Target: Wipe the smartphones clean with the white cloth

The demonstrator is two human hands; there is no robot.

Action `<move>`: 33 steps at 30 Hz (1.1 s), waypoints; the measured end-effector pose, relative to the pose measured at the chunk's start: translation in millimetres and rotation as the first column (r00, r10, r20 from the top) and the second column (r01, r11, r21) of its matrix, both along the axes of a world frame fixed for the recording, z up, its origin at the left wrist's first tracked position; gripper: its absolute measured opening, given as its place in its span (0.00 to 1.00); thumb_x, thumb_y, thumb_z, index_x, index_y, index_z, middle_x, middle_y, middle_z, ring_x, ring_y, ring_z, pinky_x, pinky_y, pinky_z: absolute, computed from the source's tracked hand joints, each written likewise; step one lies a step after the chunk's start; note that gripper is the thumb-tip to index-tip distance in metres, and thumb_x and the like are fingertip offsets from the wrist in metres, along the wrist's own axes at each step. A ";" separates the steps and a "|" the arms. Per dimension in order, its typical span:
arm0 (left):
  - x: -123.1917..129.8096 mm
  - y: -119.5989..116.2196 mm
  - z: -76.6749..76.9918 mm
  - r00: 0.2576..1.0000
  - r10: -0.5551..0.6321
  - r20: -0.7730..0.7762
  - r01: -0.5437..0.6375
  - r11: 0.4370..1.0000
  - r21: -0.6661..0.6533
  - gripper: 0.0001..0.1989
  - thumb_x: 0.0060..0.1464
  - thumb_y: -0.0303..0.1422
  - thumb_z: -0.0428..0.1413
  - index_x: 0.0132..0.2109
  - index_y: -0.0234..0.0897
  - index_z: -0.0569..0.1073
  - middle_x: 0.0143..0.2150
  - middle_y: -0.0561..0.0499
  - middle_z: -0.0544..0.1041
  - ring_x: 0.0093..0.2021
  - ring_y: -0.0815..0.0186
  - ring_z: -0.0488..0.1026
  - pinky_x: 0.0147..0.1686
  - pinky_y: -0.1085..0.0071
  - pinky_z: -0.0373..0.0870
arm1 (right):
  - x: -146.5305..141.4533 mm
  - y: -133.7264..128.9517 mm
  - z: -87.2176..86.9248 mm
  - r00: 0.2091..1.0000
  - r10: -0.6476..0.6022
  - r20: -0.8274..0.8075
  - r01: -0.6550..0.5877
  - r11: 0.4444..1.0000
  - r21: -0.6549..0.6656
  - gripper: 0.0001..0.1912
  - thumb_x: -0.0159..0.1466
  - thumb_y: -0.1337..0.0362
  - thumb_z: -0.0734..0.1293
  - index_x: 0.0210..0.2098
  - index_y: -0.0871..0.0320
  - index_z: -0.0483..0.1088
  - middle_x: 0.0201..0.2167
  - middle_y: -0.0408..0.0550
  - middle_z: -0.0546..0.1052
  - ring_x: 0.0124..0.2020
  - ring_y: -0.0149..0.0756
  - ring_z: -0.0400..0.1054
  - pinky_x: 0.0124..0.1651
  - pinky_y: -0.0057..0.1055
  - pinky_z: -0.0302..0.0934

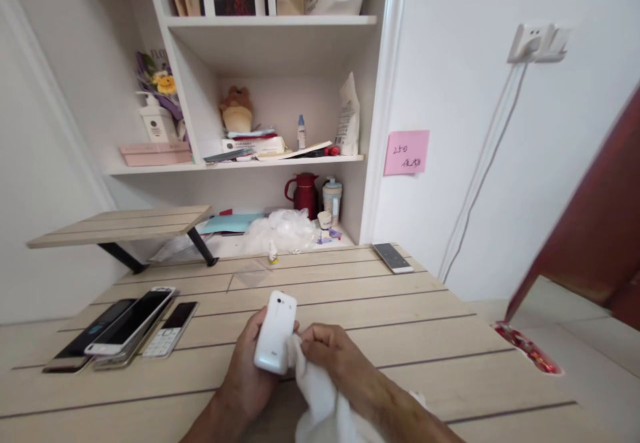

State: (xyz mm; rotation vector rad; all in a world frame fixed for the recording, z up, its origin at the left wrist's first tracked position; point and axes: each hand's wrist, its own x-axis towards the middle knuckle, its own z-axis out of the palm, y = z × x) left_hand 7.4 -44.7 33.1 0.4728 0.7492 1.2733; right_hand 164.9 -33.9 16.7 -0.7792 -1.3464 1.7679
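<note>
A white phone lies tilted in my left hand, its back with a small camera facing up and my fingers wrapped round its sides. My right hand is closed on a white cloth, which hangs down toward the bottom edge. A corner of the cloth touches the phone's lower right side. To the left on the table, a white keypad phone lies beside a white smartphone stacked on others and a dark phone.
The striped wooden table holds another phone at the back right. A small bottle and clear plastic film lie behind my hands. At the back left stands a small raised shelf; plastic bags and a red jug are beyond.
</note>
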 end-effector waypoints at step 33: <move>-0.1 -6.3 -21.4 0.990 -0.135 -0.051 0.130 0.988 -0.089 0.17 0.52 0.44 0.60 0.31 0.32 0.75 0.18 0.52 0.74 0.16 0.68 0.70 0.13 0.75 0.65 | -2.0 -7.2 -14.8 0.934 -0.326 0.146 0.035 0.490 0.871 0.14 0.66 0.69 0.62 0.47 0.50 0.74 0.32 0.44 0.74 0.34 0.33 0.70 0.38 0.27 0.65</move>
